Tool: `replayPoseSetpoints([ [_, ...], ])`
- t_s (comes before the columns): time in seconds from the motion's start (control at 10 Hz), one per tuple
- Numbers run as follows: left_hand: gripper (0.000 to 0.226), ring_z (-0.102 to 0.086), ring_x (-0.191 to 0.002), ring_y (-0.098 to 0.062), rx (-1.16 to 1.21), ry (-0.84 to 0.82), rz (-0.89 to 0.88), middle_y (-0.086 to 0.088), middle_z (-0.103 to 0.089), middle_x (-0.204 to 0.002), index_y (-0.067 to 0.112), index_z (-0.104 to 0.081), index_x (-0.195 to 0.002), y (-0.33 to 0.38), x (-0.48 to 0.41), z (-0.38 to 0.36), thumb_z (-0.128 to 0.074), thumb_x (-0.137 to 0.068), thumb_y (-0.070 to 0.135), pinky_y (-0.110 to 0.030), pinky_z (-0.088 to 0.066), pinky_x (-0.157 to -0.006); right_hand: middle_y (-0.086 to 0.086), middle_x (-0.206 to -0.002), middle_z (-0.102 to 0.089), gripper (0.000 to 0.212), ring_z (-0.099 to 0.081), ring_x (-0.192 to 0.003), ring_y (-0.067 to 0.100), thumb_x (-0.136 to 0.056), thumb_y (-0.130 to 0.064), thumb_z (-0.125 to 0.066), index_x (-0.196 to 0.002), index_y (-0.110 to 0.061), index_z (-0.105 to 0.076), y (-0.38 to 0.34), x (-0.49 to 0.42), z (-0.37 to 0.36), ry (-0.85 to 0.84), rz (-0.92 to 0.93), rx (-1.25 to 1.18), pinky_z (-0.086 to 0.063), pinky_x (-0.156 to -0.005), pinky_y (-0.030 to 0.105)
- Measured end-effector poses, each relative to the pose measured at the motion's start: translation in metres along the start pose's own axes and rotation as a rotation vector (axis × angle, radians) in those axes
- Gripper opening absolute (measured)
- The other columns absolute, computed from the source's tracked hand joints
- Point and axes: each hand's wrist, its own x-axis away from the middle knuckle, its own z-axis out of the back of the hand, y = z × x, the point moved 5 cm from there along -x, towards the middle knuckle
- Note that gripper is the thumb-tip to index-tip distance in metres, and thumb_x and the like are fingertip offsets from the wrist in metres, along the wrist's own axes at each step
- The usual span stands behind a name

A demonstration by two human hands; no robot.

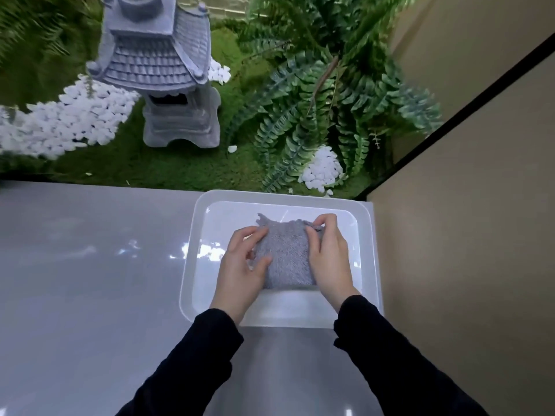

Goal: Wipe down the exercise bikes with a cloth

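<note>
A grey, terry-textured cloth point(285, 259), folded roughly square, sits inside a translucent rectangular plastic tray point(192, 235) with rounded corners. The tray is at lower centre-right on a glossy grey counter point(90, 280).

The left hand point(243, 265) grip pinches the cloth's left edge. The right hand point(327, 259) grip pinches its upper right corner.

Beyond the counter stand a grey stone lantern point(168, 70), ferns point(315, 100) and white pebbles point(69, 121).

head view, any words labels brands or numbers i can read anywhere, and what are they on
None: no text can be read in this view.
The grey cloth, gripped by the left hand and the right hand, shows no print.
The white tray, the stone lantern and the counter carry no label or number.
</note>
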Motion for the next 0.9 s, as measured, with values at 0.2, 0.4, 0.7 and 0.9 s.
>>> replayPoseSetpoints([
  [0.2, 0.054, -0.048, -0.103, -0.006, -0.155, -0.111, 0.037, 0.003, -0.040, -0.124, 0.010, -0.054, -0.127, -0.043, -0.013, -0.014, -0.069, -0.077, -0.004, 0.001, -0.032, -0.086, 0.003, -0.098, -0.057, 0.012, -0.055, -0.084, 0.030, -0.099, -0.028, -0.041, -0.096, -0.022, -0.031, 0.020, -0.012, -0.026, -0.069, 0.008, 0.172, -0.039, -0.069, 0.037],
  [0.4, 0.065, -0.045, -0.116, -0.019, -0.557, -0.101, -0.205, 0.003, -0.028, -0.147, 0.019, -0.045, -0.135, -0.030, -0.004, -0.006, -0.073, -0.078, 0.033, -0.032, -0.038, -0.098, 0.008, -0.115, -0.055, 0.031, -0.054, -0.105, 0.030, -0.095, -0.021, -0.051, -0.124, -0.012, -0.049, 0.013, 0.001, 0.004, 0.208, 0.107, 0.360, -0.042, -0.077, 0.038],
  [0.7, 0.097, -0.002, -0.145, -0.030, -1.185, -0.448, -0.294, 0.000, 0.003, -0.157, 0.019, -0.007, -0.150, -0.035, -0.005, -0.023, -0.022, -0.076, 0.079, -0.049, -0.012, -0.116, -0.012, -0.149, 0.032, 0.080, 0.027, -0.142, 0.019, -0.092, -0.063, -0.022, -0.144, -0.024, 0.025, 0.052, 0.017, -0.020, -0.475, 0.317, 0.833, 0.011, -0.115, 0.049],
  [0.9, 0.101, 0.030, -0.137, -0.019, -1.194, -0.424, -0.164, 0.002, 0.037, -0.145, 0.021, 0.025, -0.142, -0.013, -0.004, -0.008, -0.019, -0.074, 0.082, -0.044, 0.009, -0.115, -0.004, -0.158, 0.020, 0.088, 0.024, -0.143, 0.014, -0.090, -0.064, -0.036, -0.150, -0.023, 0.013, 0.013, 0.017, 0.006, -0.421, 0.247, 0.724, 0.012, -0.117, 0.048],
])
